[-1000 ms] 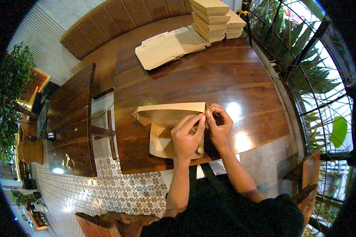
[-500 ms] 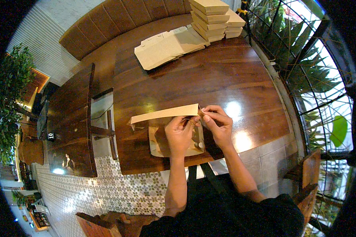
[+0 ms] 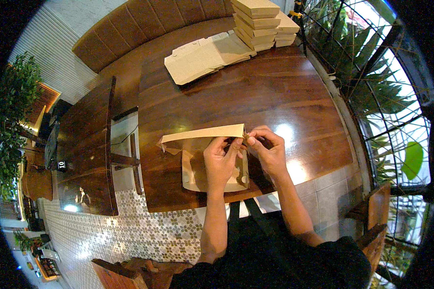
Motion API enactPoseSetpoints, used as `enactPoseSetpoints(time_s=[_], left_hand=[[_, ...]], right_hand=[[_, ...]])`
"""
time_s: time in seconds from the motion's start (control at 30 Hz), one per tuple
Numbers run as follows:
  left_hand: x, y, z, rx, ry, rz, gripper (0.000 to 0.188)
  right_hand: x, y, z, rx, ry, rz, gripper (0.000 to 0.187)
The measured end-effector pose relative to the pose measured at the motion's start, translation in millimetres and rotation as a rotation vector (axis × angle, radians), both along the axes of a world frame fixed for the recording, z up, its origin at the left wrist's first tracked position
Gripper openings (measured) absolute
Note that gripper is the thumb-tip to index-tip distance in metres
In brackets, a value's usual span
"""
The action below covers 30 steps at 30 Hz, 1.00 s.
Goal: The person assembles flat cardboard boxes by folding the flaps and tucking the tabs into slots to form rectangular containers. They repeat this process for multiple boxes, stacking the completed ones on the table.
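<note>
A brown cardboard box [image 3: 212, 159], half folded, lies near the front edge of the bench [image 3: 275, 96]. The left hand [image 3: 220, 161] rests on it, fingers pinching the top flap. The right hand [image 3: 270, 150] pinches the flap's right corner. Flat boxes [image 3: 202, 58] lie at the far edge. Beside them, in the far right corner, stands a stack [image 3: 260, 21] of folded boxes.

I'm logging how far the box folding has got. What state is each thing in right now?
Cardboard box: half folded, back wall raised, lying on the wooden table.
Left hand: pinching the box's right corner.
Right hand: pinching the same corner.
Flat box blanks: unfolded, piled.
Finished boxes: closed, stacked.
</note>
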<state>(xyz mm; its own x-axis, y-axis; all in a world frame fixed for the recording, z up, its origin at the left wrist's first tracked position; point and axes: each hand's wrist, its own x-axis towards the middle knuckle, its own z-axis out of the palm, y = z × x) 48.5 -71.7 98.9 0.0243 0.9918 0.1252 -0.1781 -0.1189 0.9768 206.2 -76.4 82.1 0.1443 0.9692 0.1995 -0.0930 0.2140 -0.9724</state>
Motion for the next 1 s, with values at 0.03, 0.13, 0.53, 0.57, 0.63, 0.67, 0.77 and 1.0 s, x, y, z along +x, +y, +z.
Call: enactPoseSetpoints(time_s=[0.03, 0.13, 0.53, 0.57, 0.63, 0.67, 0.77, 1.0], left_hand=[[0, 0, 0, -0.030, 0.009, 0.002, 0.021], [1, 0, -2, -0.006, 0.043, 0.001, 0.026], [8, -12, 1, 0.133, 0.138, -0.056, 0.045], [8, -13, 3, 0.179, 0.178, -0.048, 0.046], [11, -14, 5, 0.197, 0.203, -0.065, 0.047], [12, -16, 6, 0.192, 0.199, -0.064, 0.047], [13, -18, 6, 0.195, 0.189, -0.067, 0.050], [16, -18, 1, 0.164, 0.072, -0.135, 0.057]], right_hand=[[0, 0, 1, -0.004, 0.005, 0.004, 0.017], [1, 1, 4, -0.042, -0.059, -0.024, 0.016], [-1, 5, 1, -0.013, 0.068, -0.124, 0.013], [-1, 5, 1, -0.014, 0.071, -0.118, 0.014], [0, 6, 1, -0.018, 0.065, -0.114, 0.015], [0, 5, 1, -0.020, 0.070, -0.113, 0.015], [0, 4, 1, -0.050, 0.089, -0.109, 0.015], [-3, 6, 2, -0.050, 0.093, -0.164, 0.025]])
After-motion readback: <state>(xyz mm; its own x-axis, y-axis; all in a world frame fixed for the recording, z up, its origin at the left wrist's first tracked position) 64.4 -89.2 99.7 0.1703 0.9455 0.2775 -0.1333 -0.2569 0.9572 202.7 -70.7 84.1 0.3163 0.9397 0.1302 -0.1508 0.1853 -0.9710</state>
